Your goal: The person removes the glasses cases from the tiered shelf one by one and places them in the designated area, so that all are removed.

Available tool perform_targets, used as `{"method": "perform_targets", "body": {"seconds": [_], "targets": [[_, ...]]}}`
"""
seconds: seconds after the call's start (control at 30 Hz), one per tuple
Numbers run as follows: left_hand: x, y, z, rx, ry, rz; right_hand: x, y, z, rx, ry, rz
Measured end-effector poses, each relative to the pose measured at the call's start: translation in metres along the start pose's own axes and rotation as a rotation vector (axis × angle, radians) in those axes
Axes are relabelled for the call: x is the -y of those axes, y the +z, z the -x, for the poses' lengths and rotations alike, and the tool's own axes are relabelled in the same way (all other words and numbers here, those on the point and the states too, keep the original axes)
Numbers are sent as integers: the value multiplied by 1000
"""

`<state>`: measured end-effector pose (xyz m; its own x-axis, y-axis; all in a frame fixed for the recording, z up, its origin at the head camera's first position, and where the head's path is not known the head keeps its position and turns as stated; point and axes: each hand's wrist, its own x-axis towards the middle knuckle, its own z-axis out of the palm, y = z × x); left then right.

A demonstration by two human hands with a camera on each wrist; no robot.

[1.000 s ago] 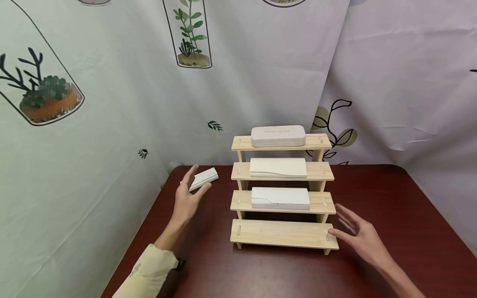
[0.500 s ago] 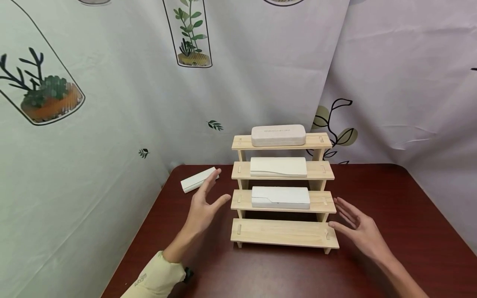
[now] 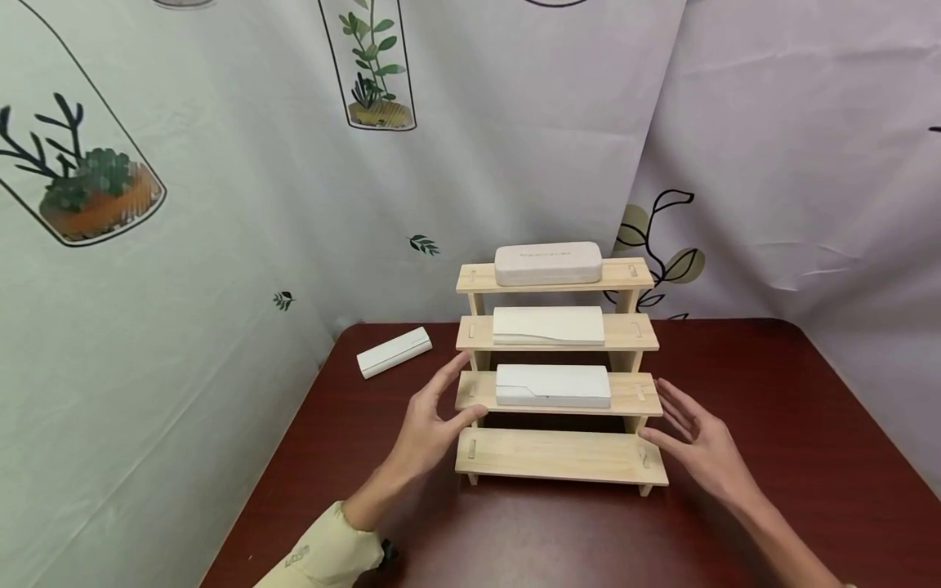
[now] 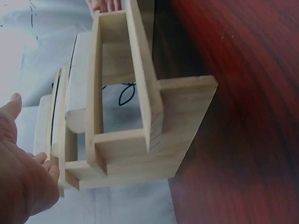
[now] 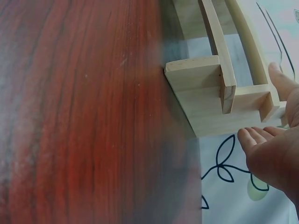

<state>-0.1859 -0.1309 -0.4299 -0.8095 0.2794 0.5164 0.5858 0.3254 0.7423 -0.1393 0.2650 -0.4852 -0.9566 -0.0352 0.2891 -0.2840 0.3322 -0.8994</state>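
We see soft light, a pale shine on the counter in front of the wooden rack, and gray shadows on the cloth behind it. Wrist views look hazy.

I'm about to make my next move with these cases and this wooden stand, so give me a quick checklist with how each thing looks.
1. Wooden stand upright on the table: ok.
2. Top case, second case and third case resting on the stand: ok.
3. Fourth case on the stand: not ok; it lies on the table, left of the stand.
4. Left hand and right hand at opposite sides of the stand: ok.
5. Both hands touching the stand: cannot tell.
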Motion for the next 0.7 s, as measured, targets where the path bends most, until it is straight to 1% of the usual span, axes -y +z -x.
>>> {"method": "perform_targets", "body": {"seconds": [0.2, 0.47, 0.6, 0.7], "targets": [[5, 12, 0, 34, 17, 11, 1, 1, -4, -10, -2, 25], [8, 18, -3, 91, -34, 33, 2, 5, -8, -18, -11, 44], [9, 21, -7, 112, -52, 19, 2, 7, -11, -30, -28, 44], [10, 24, -10, 122, -51, 5, 1, 9, -14, -39, -38, 43]]}}
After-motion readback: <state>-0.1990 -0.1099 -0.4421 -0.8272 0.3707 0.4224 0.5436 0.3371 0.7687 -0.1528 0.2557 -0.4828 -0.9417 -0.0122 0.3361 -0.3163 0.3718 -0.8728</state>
